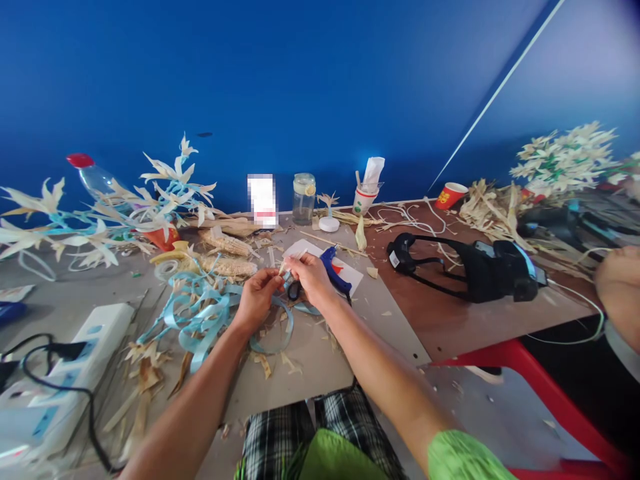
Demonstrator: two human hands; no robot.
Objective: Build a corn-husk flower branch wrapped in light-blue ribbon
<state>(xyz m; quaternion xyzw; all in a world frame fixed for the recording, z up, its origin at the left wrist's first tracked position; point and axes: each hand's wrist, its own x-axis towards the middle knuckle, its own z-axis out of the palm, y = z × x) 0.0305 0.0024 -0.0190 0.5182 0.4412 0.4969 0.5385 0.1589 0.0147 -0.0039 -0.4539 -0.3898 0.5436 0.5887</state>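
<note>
My left hand (257, 298) and my right hand (311, 275) meet above the table, fingertips pinched together. Between them is a small pale corn husk piece (283, 269) with a bit of light blue ribbon at its lower end; the fingers cover most of it. Loops of light blue ribbon (203, 313) lie in a heap left of my left hand. Just under my right hand shows a black scissors handle (294, 290). A blue glue gun (336, 272) rests on a white sheet (356, 279) beside my right hand.
Corn cobs (227, 267) and husk flowers (175, 177) lie at the left, near a power strip (87, 373). A glass jar (303, 200) and a paper cup (365, 200) stand by the wall. Black headgear (475, 267) lies right; another person's arm (620, 300) is beyond.
</note>
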